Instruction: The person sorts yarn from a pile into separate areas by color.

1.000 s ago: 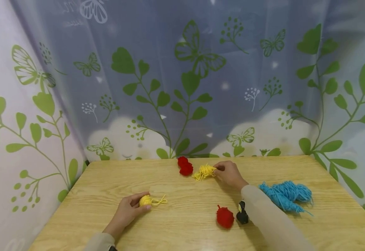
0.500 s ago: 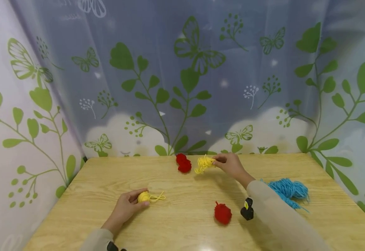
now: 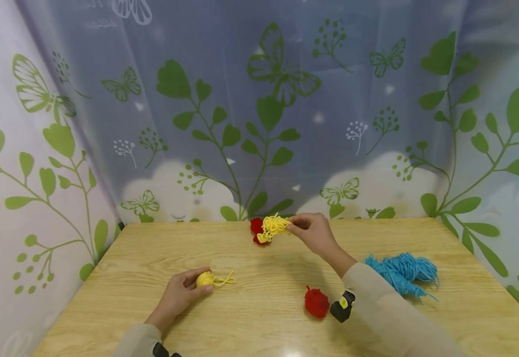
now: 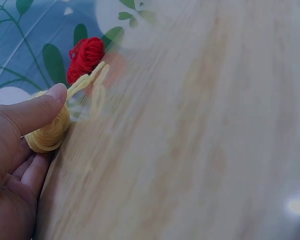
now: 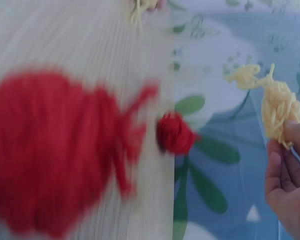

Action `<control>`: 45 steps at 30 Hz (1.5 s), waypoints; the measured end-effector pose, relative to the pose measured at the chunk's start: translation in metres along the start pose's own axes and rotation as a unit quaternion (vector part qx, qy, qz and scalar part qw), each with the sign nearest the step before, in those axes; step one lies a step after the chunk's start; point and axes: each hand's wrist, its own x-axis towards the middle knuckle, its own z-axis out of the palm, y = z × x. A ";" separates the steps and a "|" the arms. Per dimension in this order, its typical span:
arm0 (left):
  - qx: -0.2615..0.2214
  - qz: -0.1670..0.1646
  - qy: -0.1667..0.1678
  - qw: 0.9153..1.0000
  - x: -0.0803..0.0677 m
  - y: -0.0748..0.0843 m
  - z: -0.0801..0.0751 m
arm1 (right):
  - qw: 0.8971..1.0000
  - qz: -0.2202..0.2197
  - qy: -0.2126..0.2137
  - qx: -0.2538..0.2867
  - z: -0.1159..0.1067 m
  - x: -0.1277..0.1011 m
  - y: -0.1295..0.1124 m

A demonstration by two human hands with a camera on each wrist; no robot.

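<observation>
We saw our left hand (image 4: pixel 12 165) at the lower left, thumb pressed over a small yellow yarn ball (image 4: pixel 50 132) on the wooden table (image 4: pixel 200 140). A loose yellow strand (image 4: pixel 90 80) trailed toward a red yarn ball (image 4: pixel 85 56) near the patterned curtain (image 4: pixel 25 45).

The wooden desk (image 3: pixel 259 307) carries a small yellow yarn ball (image 3: pixel 205 279), two red yarn balls (image 3: pixel 316 302) (image 3: pixel 256 226), and a blue yarn bundle (image 3: pixel 402 272) at the right.
</observation>
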 end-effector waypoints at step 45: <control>-0.009 0.005 0.004 1.000 0.000 -0.004 0.001 | 0.998 0.064 -0.006 0.018 0.174 -0.062 -0.013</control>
